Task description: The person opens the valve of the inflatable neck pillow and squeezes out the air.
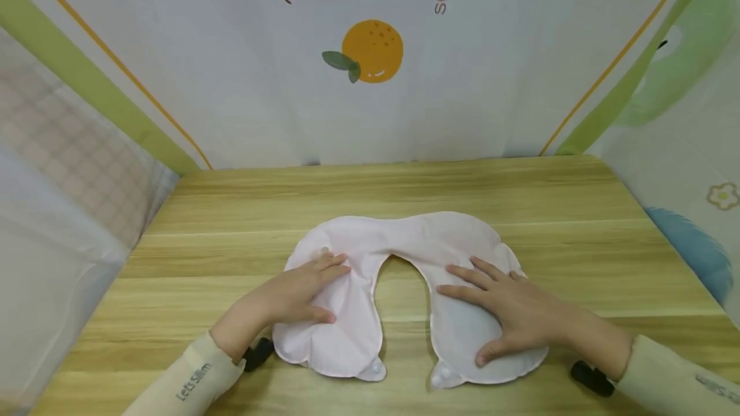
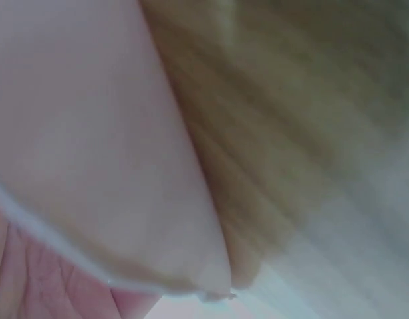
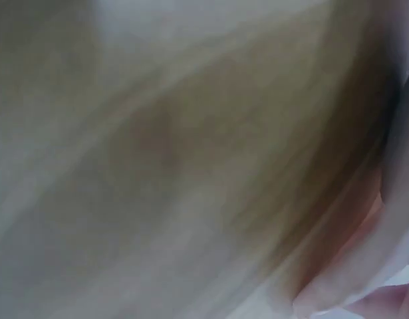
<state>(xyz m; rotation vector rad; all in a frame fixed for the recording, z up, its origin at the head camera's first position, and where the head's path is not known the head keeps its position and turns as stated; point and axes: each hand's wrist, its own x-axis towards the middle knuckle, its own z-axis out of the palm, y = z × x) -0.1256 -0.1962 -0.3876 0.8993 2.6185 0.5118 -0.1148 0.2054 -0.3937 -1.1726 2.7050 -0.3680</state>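
Note:
A pale pink U-shaped neck pillow (image 1: 399, 233) lies flat and slightly creased, its opening toward me. My left hand (image 1: 306, 287) rests on the left arm of the U, fingers spread, close to a small clear valve (image 1: 324, 251). Across the right arm of the U lies my right hand (image 1: 514, 307), its fingers spread wide. Small tabs with snap buttons (image 1: 377, 370) end both arms. In the left wrist view the pillow's edge (image 2: 111, 133) hides part of the left palm (image 2: 51, 279). The right wrist view is blurred.
The pillow lies on a wood-grain table (image 1: 231, 204). Behind it hangs a white cloth (image 1: 480, 82) with a printed orange, and more printed cloth (image 1: 75, 165) hangs at the sides. Dark wrist devices (image 1: 258, 355) sit below both wrists, beside cream sleeves (image 1: 191, 377).

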